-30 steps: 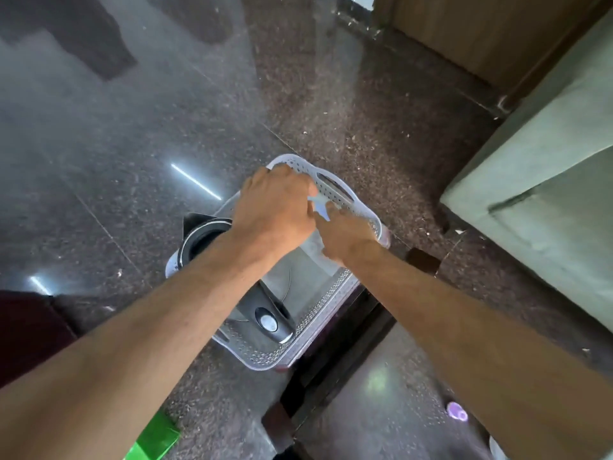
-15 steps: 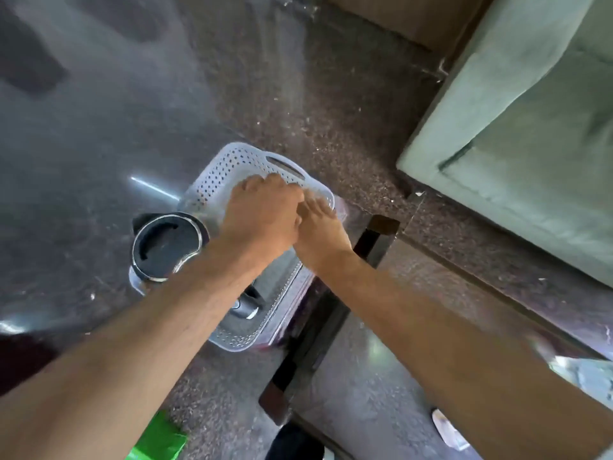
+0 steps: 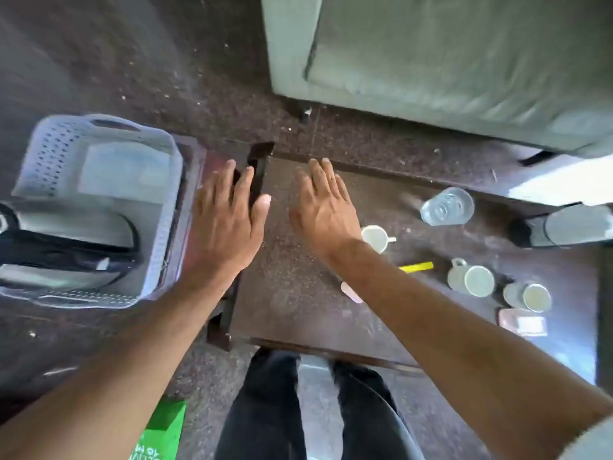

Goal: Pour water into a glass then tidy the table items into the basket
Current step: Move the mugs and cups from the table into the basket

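Note:
A white perforated basket [image 3: 53, 151] stands at the left with a black and grey kettle [image 3: 66, 240] lying inside it. My left hand [image 3: 229, 220] hovers flat and empty just right of the basket, fingers spread. Over the dark table [image 3: 288, 293] my right hand [image 3: 326, 207] is also flat and empty. A glass of water [image 3: 447, 207] stands at the table's far right side. A white cup [image 3: 376, 237] sits just right of my right wrist. Two more cups [image 3: 471, 278] [image 3: 527, 295] lie further right, beside a yellow strip [image 3: 418, 267] and a small pink packet [image 3: 522, 322].
A grey-green sofa [image 3: 447, 61] fills the top right. A dark cylindrical object [image 3: 564, 227] lies at the right edge of the table. A green bag [image 3: 162, 433] sits on the speckled floor at the bottom left. My legs in dark trousers [image 3: 265, 410] are below the table's near edge.
Both hands have left the basket and moved right, now spread open over the table's left end. The view has swung right, bringing the table, cups and glass into sight.

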